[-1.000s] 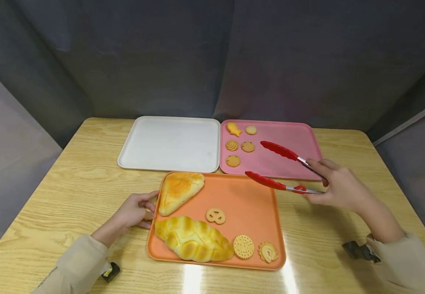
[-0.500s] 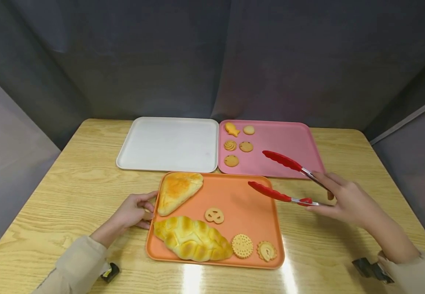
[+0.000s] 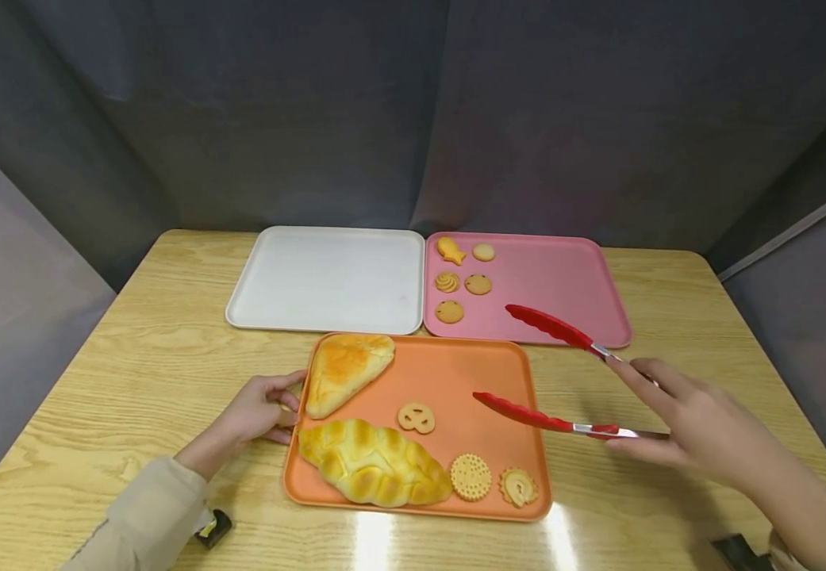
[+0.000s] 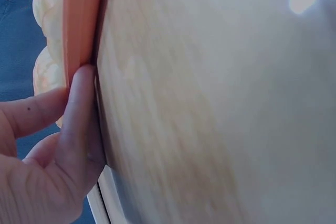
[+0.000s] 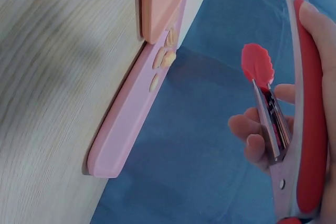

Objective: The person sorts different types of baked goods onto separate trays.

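Note:
My right hand (image 3: 705, 424) holds a pair of red-tipped metal tongs (image 3: 527, 415), its arms spread wide. One red tip hangs over the right part of the orange tray (image 3: 484, 365), the other near the pink tray's front edge; nothing is between them. In the right wrist view the red-and-silver handle (image 5: 311, 124) lies along my palm. My left hand (image 3: 259, 408) pinches the orange tray's left rim. On that tray are a triangular bread (image 3: 348, 373), a braided loaf (image 3: 377, 466), a pretzel cookie (image 3: 416, 418), a round dotted biscuit (image 3: 470, 477) and a scalloped cookie (image 3: 518, 487).
Behind the orange tray, a white tray (image 3: 330, 277) and a pink tray (image 3: 555, 274) stand side by side. Several small cookies (image 3: 478, 284), with a fish-shaped one (image 3: 451, 251), sit at the pink tray's left. A dark curtain (image 3: 298, 119) borders the wooden table (image 3: 141, 357).
My right hand has drawn the tongs back toward me and a little right, and their arms have spread wider. The left hand and the food have stayed in place.

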### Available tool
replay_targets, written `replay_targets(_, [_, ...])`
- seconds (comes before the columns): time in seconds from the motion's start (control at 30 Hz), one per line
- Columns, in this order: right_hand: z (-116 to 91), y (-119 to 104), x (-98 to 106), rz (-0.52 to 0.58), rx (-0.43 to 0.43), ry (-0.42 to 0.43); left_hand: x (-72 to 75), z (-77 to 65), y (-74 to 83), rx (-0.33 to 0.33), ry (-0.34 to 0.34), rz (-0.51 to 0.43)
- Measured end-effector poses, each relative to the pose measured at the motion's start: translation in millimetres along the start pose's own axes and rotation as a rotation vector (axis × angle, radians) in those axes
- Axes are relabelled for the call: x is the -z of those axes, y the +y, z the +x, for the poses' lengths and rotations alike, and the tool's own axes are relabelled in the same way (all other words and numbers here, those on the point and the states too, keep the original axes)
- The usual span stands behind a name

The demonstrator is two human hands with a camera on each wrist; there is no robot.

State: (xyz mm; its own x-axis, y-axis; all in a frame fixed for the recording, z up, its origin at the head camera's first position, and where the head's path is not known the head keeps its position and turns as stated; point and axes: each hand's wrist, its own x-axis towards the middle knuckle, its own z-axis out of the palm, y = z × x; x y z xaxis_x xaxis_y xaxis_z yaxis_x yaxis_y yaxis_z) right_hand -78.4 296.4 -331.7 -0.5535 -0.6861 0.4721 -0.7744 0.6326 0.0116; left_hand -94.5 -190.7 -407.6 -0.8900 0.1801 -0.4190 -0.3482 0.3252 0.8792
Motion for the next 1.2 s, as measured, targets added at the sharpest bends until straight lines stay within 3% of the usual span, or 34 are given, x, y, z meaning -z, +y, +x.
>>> replay_targets(0.33, [-6, -11, 4, 0.035, -0.024, -0.069, -0.4, 1.0, -1.6, -0.005, 0.001, 0.007])
replay_targets(0.77, [-15, -25, 0, 0.060, 0.053, -0.133, 0.1, -0.1, 0.1, -0.002, 0.001, 0.013])
replay_targets(1.2, [-12, -32, -5, 0.147, 0.108, -0.256, 0.0, 0.1, -0.6, -0.002, -0.003, 0.012])
